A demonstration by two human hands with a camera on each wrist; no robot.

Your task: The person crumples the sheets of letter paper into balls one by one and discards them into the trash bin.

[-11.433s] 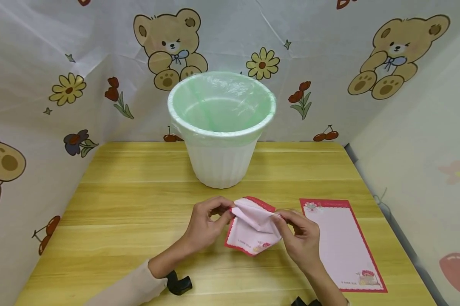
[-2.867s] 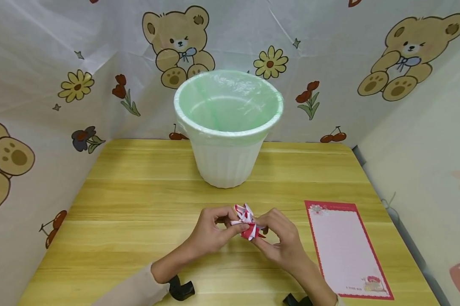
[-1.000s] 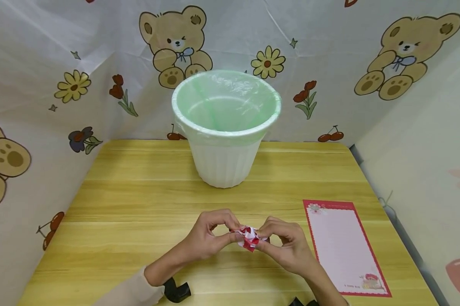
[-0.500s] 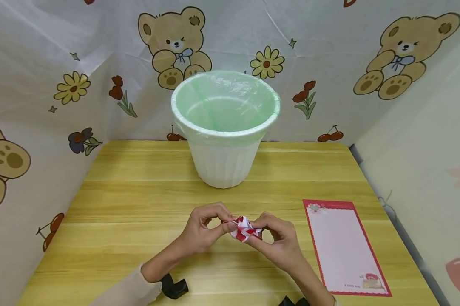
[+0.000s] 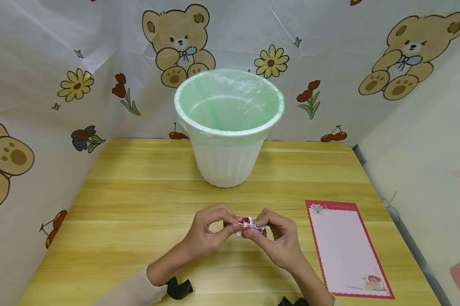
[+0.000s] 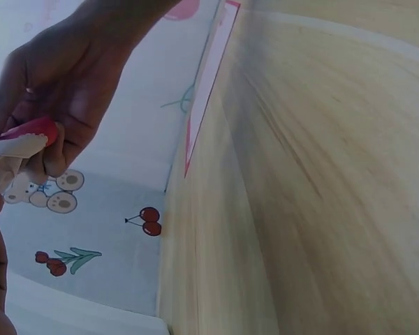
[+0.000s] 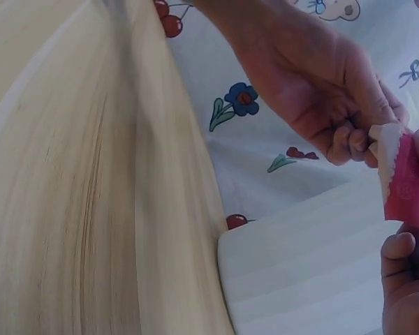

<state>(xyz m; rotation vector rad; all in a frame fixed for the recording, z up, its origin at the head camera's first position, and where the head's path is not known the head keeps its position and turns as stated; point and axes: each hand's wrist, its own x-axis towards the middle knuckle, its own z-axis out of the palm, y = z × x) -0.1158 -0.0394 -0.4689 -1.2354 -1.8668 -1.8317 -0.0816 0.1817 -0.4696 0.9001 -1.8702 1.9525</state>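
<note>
A crumpled sheet of pink and red paper (image 5: 247, 225) is held above the table, in front of the bin. My left hand (image 5: 211, 229) pinches its left side between thumb and fingers. On the other side my right hand (image 5: 277, 236) pinches it the same way, thumb at the front. Much of the paper is hidden by the fingers. In the right wrist view the paper (image 7: 408, 183) shows a red face with a scalloped white edge. The left wrist view shows the right hand (image 6: 63, 84) with its fingers curled at the paper (image 6: 21, 143).
A white bin (image 5: 226, 163) with a clear green liner stands at the back of the wooden table (image 5: 138, 191). A flat pink sheet of notepaper (image 5: 350, 250) with a red border lies at the right. A bear-print cloth (image 5: 230, 38) hangs behind and at the sides.
The sheet was loosely folded in both hands about eleven seconds ago; now it is crumpled into a small wad. Within the last second the hands have shifted slightly and turned the wad.
</note>
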